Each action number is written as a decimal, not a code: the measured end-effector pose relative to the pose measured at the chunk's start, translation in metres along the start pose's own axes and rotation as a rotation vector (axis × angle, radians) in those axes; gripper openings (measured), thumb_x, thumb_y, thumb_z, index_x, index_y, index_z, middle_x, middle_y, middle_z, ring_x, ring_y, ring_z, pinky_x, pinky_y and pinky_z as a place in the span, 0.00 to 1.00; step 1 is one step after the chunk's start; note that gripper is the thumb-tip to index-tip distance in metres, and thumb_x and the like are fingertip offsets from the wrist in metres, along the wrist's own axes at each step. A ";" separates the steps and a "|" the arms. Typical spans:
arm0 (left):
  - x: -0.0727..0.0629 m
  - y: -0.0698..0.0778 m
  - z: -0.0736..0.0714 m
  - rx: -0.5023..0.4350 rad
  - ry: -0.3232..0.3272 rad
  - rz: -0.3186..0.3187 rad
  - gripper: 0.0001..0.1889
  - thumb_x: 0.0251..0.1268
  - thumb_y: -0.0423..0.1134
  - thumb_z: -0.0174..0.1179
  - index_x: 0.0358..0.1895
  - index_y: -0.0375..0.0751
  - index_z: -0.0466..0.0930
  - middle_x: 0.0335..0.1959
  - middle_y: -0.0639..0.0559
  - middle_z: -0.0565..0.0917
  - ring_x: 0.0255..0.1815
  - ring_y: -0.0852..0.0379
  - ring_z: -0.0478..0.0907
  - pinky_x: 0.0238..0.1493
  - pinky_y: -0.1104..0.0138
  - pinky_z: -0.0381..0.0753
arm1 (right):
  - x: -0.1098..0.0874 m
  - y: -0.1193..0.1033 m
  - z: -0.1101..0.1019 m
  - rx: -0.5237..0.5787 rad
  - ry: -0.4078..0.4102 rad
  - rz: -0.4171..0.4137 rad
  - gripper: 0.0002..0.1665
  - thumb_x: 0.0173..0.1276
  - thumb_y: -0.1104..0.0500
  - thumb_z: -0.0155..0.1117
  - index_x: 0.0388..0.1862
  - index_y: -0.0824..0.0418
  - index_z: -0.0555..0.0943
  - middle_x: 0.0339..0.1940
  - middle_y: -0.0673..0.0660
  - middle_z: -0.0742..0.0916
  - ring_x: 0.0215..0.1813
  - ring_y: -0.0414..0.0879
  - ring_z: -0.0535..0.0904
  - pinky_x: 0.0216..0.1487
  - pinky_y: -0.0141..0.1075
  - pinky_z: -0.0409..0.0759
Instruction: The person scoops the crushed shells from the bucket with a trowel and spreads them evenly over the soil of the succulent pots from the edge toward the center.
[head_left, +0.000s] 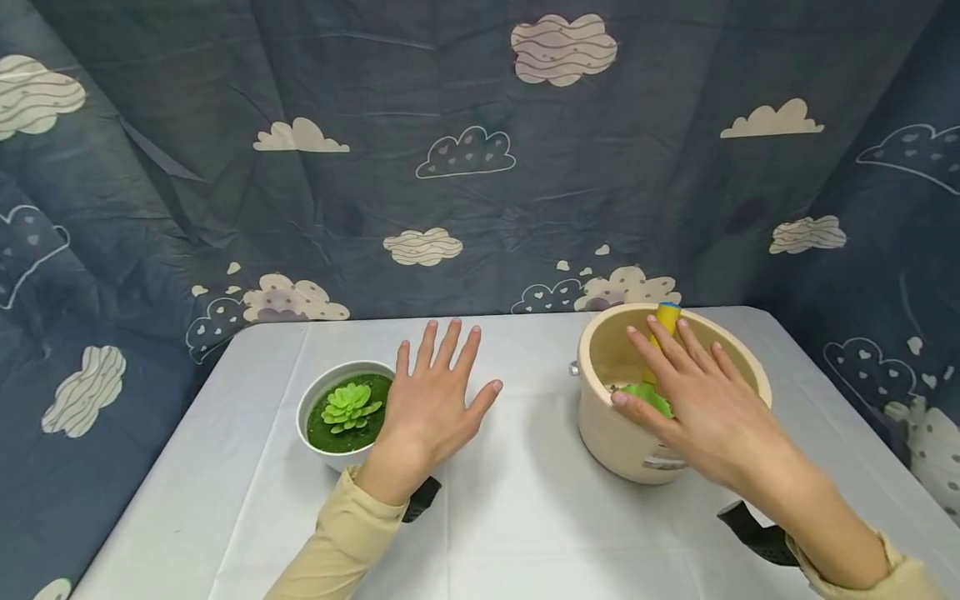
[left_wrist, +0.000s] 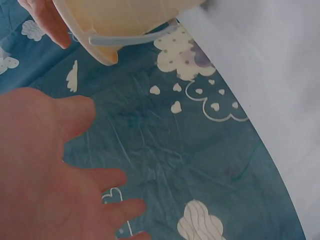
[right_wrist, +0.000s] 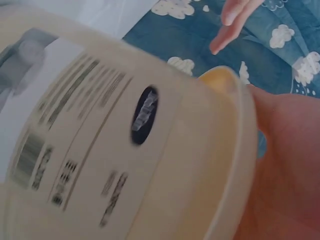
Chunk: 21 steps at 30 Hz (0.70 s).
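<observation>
My left hand (head_left: pixel 429 408) is held with fingers spread, beside a white pot (head_left: pixel 303 421) with a green succulent (head_left: pixel 349 408). Nothing is in that hand, and in the left wrist view its palm (left_wrist: pixel 30 170) is bare. Over the near side of a cream bucket (head_left: pixel 600 433) hovers my right hand (head_left: pixel 701 404), its fingers straight and spread. Inside the bucket stand a yellow cylinder with a blue end (head_left: pixel 667 315) and something bright green (head_left: pixel 649 397), partly covered by the hand. The right wrist view shows the bucket's printed label (right_wrist: pixel 95 135) close up.
A white cloth covers the table (head_left: pixel 491 525). Behind it and at both sides hangs a dark blue curtain (head_left: pixel 465 200) with cloud prints. The bucket has a grey handle (left_wrist: pixel 130 40), seen in the left wrist view. Black straps (head_left: pixel 759 533) circle the wrists.
</observation>
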<state>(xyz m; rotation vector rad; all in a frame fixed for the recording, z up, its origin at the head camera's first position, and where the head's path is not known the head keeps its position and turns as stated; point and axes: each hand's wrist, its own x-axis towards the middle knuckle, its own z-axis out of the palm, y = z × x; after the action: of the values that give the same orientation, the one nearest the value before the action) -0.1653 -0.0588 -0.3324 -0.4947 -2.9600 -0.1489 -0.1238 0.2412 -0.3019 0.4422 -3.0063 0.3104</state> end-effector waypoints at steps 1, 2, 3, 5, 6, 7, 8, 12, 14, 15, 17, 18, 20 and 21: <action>0.002 0.002 0.000 -0.005 0.005 0.009 0.37 0.74 0.67 0.35 0.80 0.54 0.47 0.80 0.51 0.46 0.79 0.47 0.35 0.73 0.45 0.38 | 0.000 0.002 -0.001 -0.002 0.007 -0.003 0.48 0.73 0.29 0.43 0.82 0.53 0.48 0.81 0.60 0.46 0.79 0.60 0.32 0.71 0.63 0.31; 0.004 0.004 0.001 -0.010 0.007 0.017 0.37 0.74 0.67 0.35 0.80 0.54 0.47 0.80 0.52 0.46 0.79 0.47 0.35 0.73 0.45 0.38 | 0.000 0.005 -0.001 -0.004 0.011 -0.005 0.48 0.73 0.30 0.44 0.82 0.53 0.47 0.81 0.60 0.47 0.79 0.60 0.31 0.71 0.63 0.31; 0.006 0.007 0.001 -0.011 0.007 0.026 0.37 0.74 0.67 0.35 0.80 0.55 0.47 0.80 0.52 0.46 0.79 0.48 0.35 0.73 0.45 0.38 | 0.000 0.007 -0.001 -0.007 0.016 -0.007 0.48 0.73 0.30 0.44 0.82 0.52 0.47 0.81 0.60 0.47 0.79 0.60 0.32 0.71 0.63 0.31; 0.010 0.011 0.002 -0.015 0.006 0.047 0.37 0.74 0.67 0.35 0.80 0.55 0.47 0.80 0.52 0.46 0.79 0.48 0.35 0.73 0.45 0.38 | 0.002 0.011 -0.001 -0.021 0.033 -0.008 0.48 0.73 0.30 0.45 0.82 0.52 0.47 0.81 0.61 0.48 0.79 0.59 0.33 0.71 0.62 0.32; 0.012 0.013 0.003 -0.017 0.004 0.058 0.37 0.74 0.67 0.35 0.80 0.56 0.47 0.80 0.53 0.46 0.79 0.48 0.35 0.73 0.46 0.39 | 0.002 0.012 -0.001 -0.026 0.043 -0.009 0.48 0.73 0.30 0.45 0.82 0.52 0.47 0.81 0.61 0.49 0.79 0.60 0.34 0.72 0.61 0.32; 0.014 0.015 0.004 -0.022 0.002 0.069 0.37 0.73 0.67 0.35 0.80 0.56 0.46 0.80 0.53 0.46 0.79 0.48 0.36 0.74 0.46 0.39 | 0.003 0.014 -0.001 -0.032 0.050 -0.010 0.49 0.73 0.30 0.46 0.82 0.53 0.47 0.81 0.62 0.49 0.79 0.60 0.35 0.72 0.60 0.32; 0.016 0.017 0.005 -0.026 0.000 0.081 0.38 0.73 0.67 0.36 0.80 0.56 0.46 0.80 0.53 0.46 0.79 0.48 0.36 0.74 0.46 0.40 | 0.004 0.015 0.000 -0.038 0.056 -0.010 0.49 0.73 0.30 0.46 0.82 0.53 0.48 0.80 0.62 0.50 0.79 0.61 0.36 0.73 0.59 0.33; 0.023 0.024 0.010 -0.063 -0.002 0.126 0.38 0.73 0.67 0.37 0.80 0.56 0.46 0.80 0.53 0.48 0.79 0.48 0.39 0.74 0.47 0.42 | 0.005 0.022 0.001 -0.052 0.086 -0.009 0.50 0.71 0.30 0.49 0.81 0.54 0.50 0.80 0.62 0.54 0.78 0.62 0.43 0.73 0.58 0.40; 0.027 0.027 0.012 -0.086 0.010 0.147 0.38 0.73 0.67 0.37 0.80 0.56 0.48 0.80 0.53 0.50 0.79 0.48 0.41 0.74 0.47 0.43 | 0.006 0.025 0.001 -0.056 0.102 -0.008 0.50 0.71 0.31 0.51 0.81 0.55 0.51 0.79 0.62 0.56 0.78 0.63 0.47 0.72 0.60 0.45; 0.028 0.029 0.013 -0.095 0.016 0.155 0.38 0.73 0.67 0.37 0.80 0.56 0.48 0.79 0.53 0.50 0.79 0.48 0.42 0.73 0.47 0.44 | 0.007 0.027 0.001 -0.055 0.114 -0.010 0.49 0.71 0.31 0.52 0.81 0.55 0.52 0.79 0.62 0.57 0.77 0.63 0.49 0.71 0.61 0.48; 0.031 0.032 0.015 -0.117 0.036 0.170 0.38 0.73 0.68 0.38 0.80 0.56 0.50 0.79 0.53 0.52 0.79 0.48 0.44 0.73 0.47 0.45 | 0.008 0.030 0.000 -0.053 0.132 -0.008 0.48 0.71 0.33 0.54 0.80 0.55 0.54 0.78 0.62 0.59 0.76 0.65 0.53 0.67 0.64 0.54; 0.033 0.033 0.016 -0.125 0.047 0.179 0.38 0.72 0.68 0.38 0.79 0.55 0.51 0.79 0.53 0.53 0.79 0.48 0.45 0.73 0.46 0.46 | 0.009 0.032 -0.001 -0.052 0.135 -0.005 0.48 0.71 0.33 0.54 0.80 0.55 0.54 0.78 0.62 0.60 0.75 0.65 0.55 0.65 0.65 0.57; 0.036 0.036 0.018 -0.149 0.059 0.191 0.38 0.72 0.68 0.39 0.79 0.55 0.52 0.78 0.53 0.54 0.78 0.48 0.45 0.73 0.47 0.47 | 0.010 0.035 -0.003 -0.046 0.134 0.007 0.48 0.71 0.32 0.53 0.80 0.54 0.55 0.78 0.61 0.61 0.73 0.66 0.58 0.61 0.68 0.62; 0.037 0.037 0.019 -0.163 0.063 0.196 0.38 0.72 0.68 0.39 0.79 0.55 0.52 0.78 0.53 0.55 0.78 0.48 0.46 0.73 0.47 0.47 | 0.011 0.036 -0.004 -0.039 0.126 0.017 0.48 0.71 0.32 0.53 0.80 0.53 0.54 0.78 0.61 0.60 0.72 0.67 0.59 0.58 0.69 0.63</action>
<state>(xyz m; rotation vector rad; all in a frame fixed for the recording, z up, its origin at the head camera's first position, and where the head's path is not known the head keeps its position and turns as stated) -0.1899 -0.0097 -0.3430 -0.7820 -2.8304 -0.3791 -0.1443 0.2732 -0.3040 0.3787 -2.8898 0.2700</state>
